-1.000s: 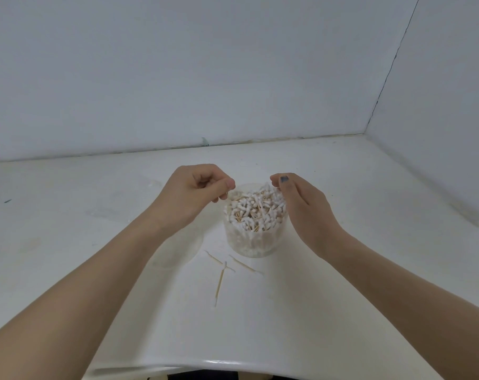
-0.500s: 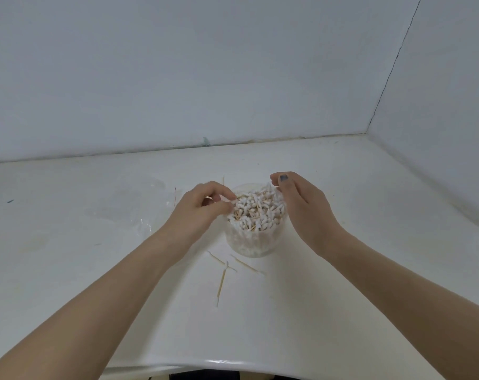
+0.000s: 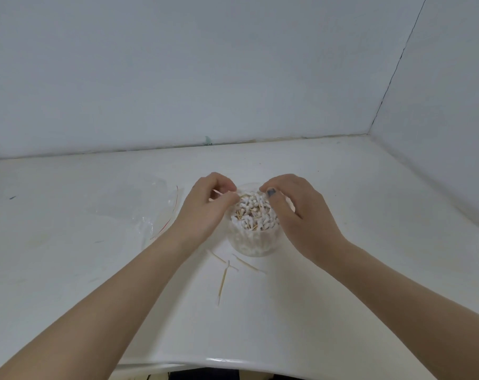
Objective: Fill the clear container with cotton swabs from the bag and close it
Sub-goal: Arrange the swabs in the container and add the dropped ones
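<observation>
In the head view, we see the clear container [image 3: 253, 239] at frame centre on the bench [image 3: 342, 311], packed with cotton swabs [image 3: 253, 212]. Our left hand [image 3: 205, 212] pinches one swab at the rim; our right hand [image 3: 296, 215] curls over the far edge, steadying it. We should slide each swab in upright, then gather the loose swabs [image 3: 227, 272] below. The bag [image 3: 139, 209] lies left.

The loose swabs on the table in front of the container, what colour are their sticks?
Tan, like wood, on the loose swabs, clearest in the head view.
</observation>
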